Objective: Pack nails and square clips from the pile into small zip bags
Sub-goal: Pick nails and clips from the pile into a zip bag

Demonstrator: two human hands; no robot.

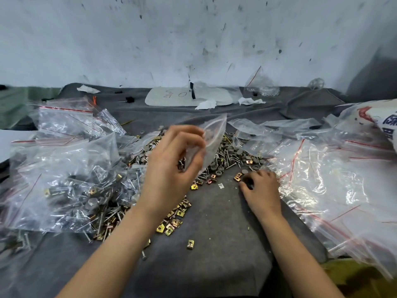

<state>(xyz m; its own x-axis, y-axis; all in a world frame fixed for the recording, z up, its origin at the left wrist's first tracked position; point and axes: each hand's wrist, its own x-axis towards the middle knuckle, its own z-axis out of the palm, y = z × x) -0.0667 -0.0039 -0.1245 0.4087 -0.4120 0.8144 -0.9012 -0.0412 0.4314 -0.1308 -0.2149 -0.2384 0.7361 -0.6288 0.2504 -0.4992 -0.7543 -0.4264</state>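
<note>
Grey cloth (214,265) over the worktop, scuffed white wall (193,39) behind. Mid-table: loose pile (232,155) of nails and round-headed bits, spread from centre toward the left. Brass-coloured square clips (171,222) strewn along the pile's near edge, one stray clip (190,244) alone on bare cloth, one stray nail (143,255) just left of it.

Left hand (171,160) raised above the pile, thumb and fingers pinching a small zip bag (212,138). Bag tilted, upper end pointing up and right, slightly blurred. Few dark nails showing at its lower end against the palm.

Right hand (261,190) low on the cloth at the pile's right edge, palm down, fingers curled over something dark. Can't tell if anything is actually gripped. Couple of square clips just beside the fingertips. Hands well apart, left high, right low.

Left side: heap of filled bags (71,179), nails and clips visible through the plastic, red zip lines. Right side: stack of flat empty zip bags (322,179), touching the right hand's outer edge. Far right: printed sack (382,121), red and blue lettering, partly cut off.

Back of table: white board (184,96) with handwritten marks, crumpled paper scraps (206,104) beside it, another clear bag (261,84) against the wall.
</note>
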